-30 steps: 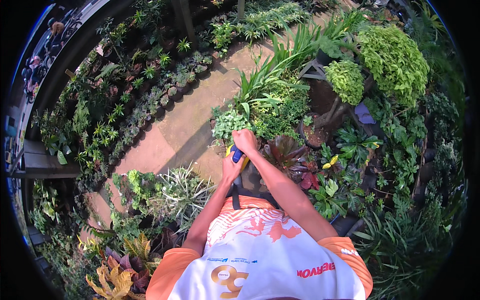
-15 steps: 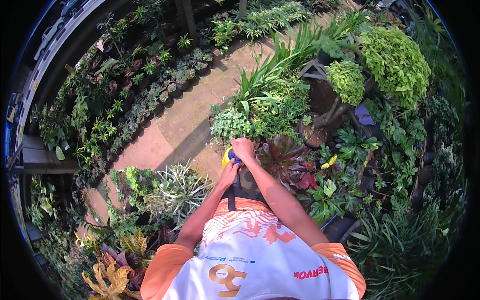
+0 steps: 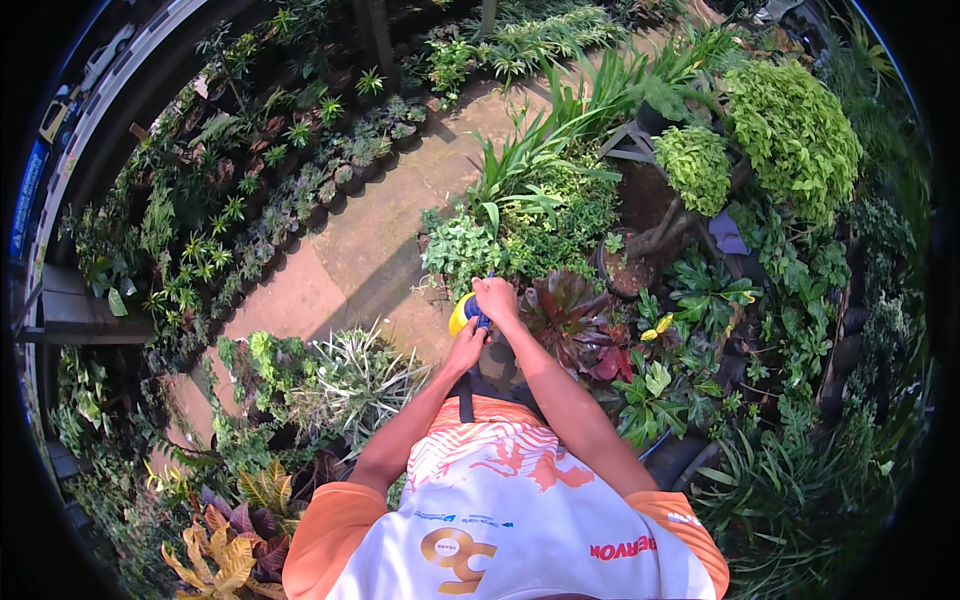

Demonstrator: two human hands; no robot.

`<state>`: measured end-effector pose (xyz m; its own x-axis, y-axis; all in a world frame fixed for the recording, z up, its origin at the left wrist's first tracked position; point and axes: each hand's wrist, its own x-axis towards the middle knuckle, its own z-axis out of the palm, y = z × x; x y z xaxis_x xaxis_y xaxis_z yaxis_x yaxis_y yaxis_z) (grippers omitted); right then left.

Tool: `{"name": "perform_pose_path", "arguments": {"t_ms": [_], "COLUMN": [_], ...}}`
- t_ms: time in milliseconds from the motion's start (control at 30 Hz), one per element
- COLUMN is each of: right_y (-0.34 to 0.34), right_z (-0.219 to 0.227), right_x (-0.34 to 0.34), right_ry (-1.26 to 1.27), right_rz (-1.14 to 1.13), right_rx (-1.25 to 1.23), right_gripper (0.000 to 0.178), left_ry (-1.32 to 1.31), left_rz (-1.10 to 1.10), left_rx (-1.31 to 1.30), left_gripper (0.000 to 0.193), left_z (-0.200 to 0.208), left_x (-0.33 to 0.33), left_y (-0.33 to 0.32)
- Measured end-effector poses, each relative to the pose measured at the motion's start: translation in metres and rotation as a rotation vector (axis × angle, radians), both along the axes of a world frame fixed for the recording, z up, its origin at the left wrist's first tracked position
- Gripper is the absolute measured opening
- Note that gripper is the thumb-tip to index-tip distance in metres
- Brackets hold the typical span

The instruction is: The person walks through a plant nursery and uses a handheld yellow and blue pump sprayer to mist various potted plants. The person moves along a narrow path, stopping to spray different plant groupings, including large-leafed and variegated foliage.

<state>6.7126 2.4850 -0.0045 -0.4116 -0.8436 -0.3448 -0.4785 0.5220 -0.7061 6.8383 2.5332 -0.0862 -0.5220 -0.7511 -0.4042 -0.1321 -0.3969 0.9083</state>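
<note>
A rounded yellow spray bottle (image 3: 460, 315) with a blue top is held out in front of my waist. My left hand (image 3: 465, 349) is closed around its blue part from the near side. Just beyond it, my right hand (image 3: 495, 299) is closed on the top of the bottle, with a bit of blue showing past the fingers. The fingers hide most of the blue top, so its exact shape cannot be made out. A dark reddish rosette plant (image 3: 565, 318) grows right beside my right hand, and a leafy green plant (image 3: 462, 245) stands just past the bottle.
A paved path (image 3: 375, 255) runs diagonally from lower left to upper right. Rows of small potted plants (image 3: 330, 185) line its far side. A spiky pale plant (image 3: 365, 380) is to my left, a potted tree (image 3: 665, 235) to the right. A road with vehicles shows at the far left.
Both hands and the spray bottle have shifted slightly to the right, still gripped the same way. Vehicles on the road at the far left have changed position.
</note>
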Motion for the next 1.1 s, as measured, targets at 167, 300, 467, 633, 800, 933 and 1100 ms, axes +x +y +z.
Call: {"name": "perform_pose_path", "arguments": {"t_ms": [167, 300, 467, 633, 800, 933, 1100], "right_y": [-0.002, -0.013, -0.015, -0.021, -0.025, -0.026, -0.029], "right_z": [-0.002, -0.014, 0.006, 0.009, 0.012, 0.01, 0.011], "right_x": [0.0, 0.015, 0.041, 0.06, 0.077, 0.078, 0.073], "right_ry": [0.028, 0.009, -0.151, -0.253, -0.161, -0.209, -0.239], "right_rz": [-0.002, 0.025, 0.096, 0.171, 0.21, 0.176, 0.124], "right_rx": [-0.094, -0.262, -0.284, -0.322, -0.414, -0.401, -0.419], "right_gripper": [0.038, 0.028, 0.052, 0.073, 0.079, 0.08, 0.078], "left_ry": [0.016, 0.098, 0.073, -0.066, -0.095, -0.111, -0.153], "left_rz": [0.05, 0.159, 0.218, 0.279, 0.277, 0.194, 0.16], "left_rx": [0.015, 0.072, 0.046, -0.047, -0.107, -0.112, -0.075], "left_gripper": [0.022, 0.02, 0.026, 0.043, 0.035, 0.023, 0.021], "left_z": [0.013, 0.029, 0.046, 0.025, 0.011, 0.029, 0.037], "left_x": [-0.005, 0.002, 0.027, 0.051, 0.069, 0.067, 0.06], "left_y": [-0.002, -0.021, -0.044, -0.07, -0.098, -0.111, -0.116]}}
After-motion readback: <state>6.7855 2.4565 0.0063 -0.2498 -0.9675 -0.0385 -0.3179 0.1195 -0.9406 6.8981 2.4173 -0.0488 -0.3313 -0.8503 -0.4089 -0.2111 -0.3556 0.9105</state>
